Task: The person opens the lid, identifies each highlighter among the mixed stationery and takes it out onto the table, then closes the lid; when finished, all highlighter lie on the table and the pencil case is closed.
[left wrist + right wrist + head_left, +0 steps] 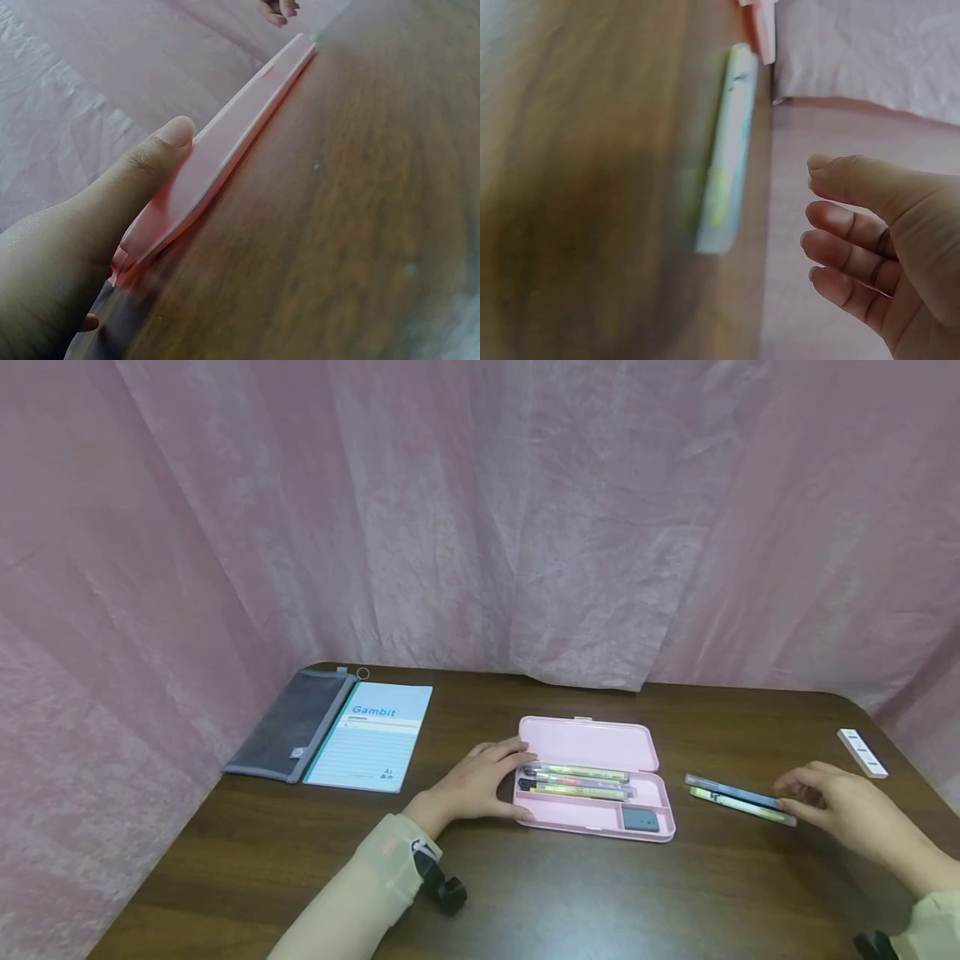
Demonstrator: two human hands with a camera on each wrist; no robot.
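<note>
A pink pencil case (583,745) lies with its lid folded back on the table; several pens (577,789) and a grey eraser (640,819) are inside. My left hand (480,781) grips the case's left end, thumb at the front edge and fingers over the back; its thumb (161,146) rests on the case wall (240,112) in the left wrist view. To the right, a blue pen (731,791) and a green pen (738,806) lie side by side. Near their right ends is my right hand (843,806), loosely curled; the right wrist view shows its fingers (847,251) holding nothing, beside the green pen (727,150).
A blue-and-white notebook (369,739) lies at the left, against a dark grey zip pouch (292,722). Near the right edge of the table sits a small white box-like strip (862,752). A pink curtain (480,527) hangs along the back, reaching the table's far edge.
</note>
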